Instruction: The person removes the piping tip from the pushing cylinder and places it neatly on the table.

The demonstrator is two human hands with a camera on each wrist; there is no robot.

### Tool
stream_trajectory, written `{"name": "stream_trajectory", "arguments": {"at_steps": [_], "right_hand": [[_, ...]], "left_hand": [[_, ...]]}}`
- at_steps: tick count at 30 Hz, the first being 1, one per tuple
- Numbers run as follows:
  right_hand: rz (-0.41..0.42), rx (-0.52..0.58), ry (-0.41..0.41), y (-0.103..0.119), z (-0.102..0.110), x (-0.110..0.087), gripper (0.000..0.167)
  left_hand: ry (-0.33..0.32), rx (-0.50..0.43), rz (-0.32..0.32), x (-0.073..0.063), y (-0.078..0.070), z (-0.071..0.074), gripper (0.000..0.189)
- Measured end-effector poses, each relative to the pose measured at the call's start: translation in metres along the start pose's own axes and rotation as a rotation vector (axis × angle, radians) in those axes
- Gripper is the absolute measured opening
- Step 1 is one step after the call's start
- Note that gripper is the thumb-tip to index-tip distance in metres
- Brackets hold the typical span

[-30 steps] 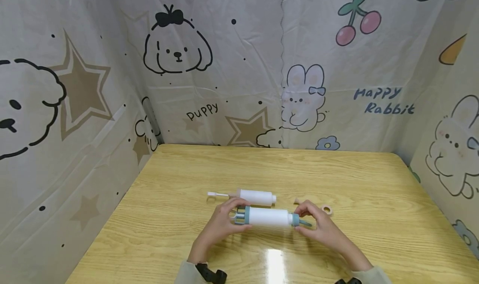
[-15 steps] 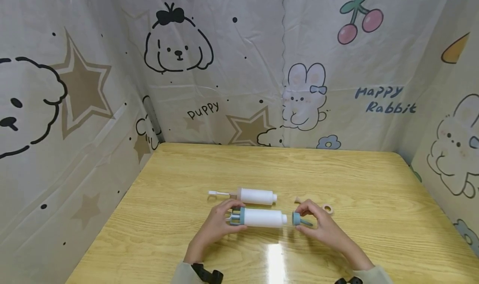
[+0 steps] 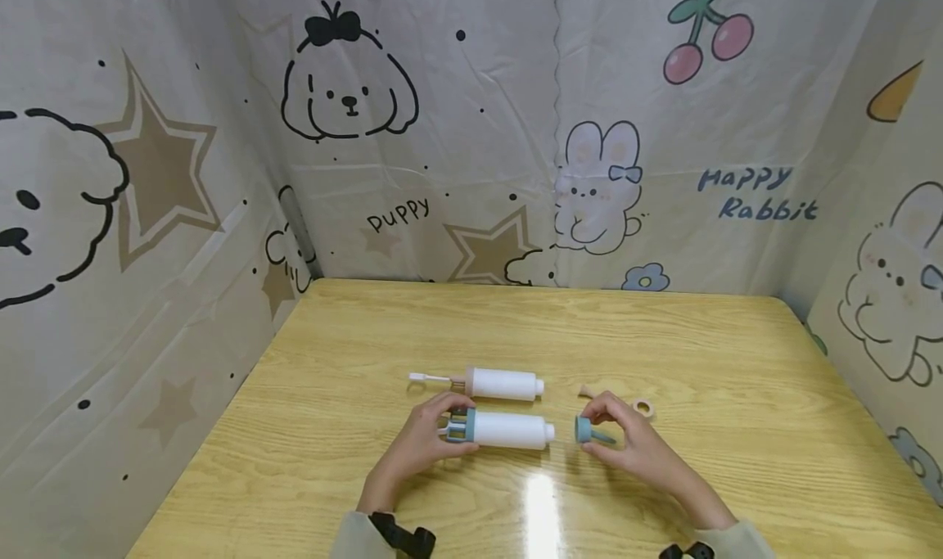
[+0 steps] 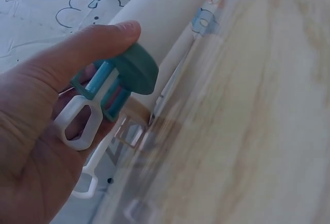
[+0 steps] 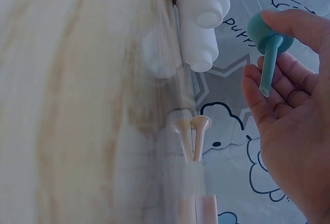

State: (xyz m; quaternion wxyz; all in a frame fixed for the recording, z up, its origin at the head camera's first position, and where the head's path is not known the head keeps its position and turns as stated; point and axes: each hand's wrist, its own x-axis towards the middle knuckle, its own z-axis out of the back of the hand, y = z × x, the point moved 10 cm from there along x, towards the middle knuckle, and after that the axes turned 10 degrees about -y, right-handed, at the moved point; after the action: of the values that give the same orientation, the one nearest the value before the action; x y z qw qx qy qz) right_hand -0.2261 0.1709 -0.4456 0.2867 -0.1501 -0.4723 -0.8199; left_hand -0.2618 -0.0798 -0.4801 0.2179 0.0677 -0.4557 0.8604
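Observation:
A large white syringe lies sideways in my left hand, low over the table. Thumb and fingers grip its teal collar, and a white loop handle pokes out of the open teal frame toward the palm. My right hand pinches a teal nozzle cap between thumb and fingers, its thin spout pointing away from the syringe. A short gap separates the cap from the syringe's bare white tip.
Just behind lies a second white syringe with a pinkish collar, its white plunger drawn out to the left. Beyond my right hand are a small beige nozzle piece and a beige ring. Patterned cloth walls the wooden table.
The teal cap was on the syringe's tip a second ago and is now off it. My left hand has drawn the syringe leftward, while my right hand stays nearly in place with the cap.

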Motion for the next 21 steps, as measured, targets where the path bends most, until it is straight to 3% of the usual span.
{"name": "stream_trajectory", "arguments": {"at_steps": [21], "right_hand": [[-0.002, 0.018, 0.008, -0.005, -0.002, -0.002, 0.032]], "left_hand": [[0.028, -0.013, 0.031, -0.002, 0.015, -0.005, 0.052]]}}
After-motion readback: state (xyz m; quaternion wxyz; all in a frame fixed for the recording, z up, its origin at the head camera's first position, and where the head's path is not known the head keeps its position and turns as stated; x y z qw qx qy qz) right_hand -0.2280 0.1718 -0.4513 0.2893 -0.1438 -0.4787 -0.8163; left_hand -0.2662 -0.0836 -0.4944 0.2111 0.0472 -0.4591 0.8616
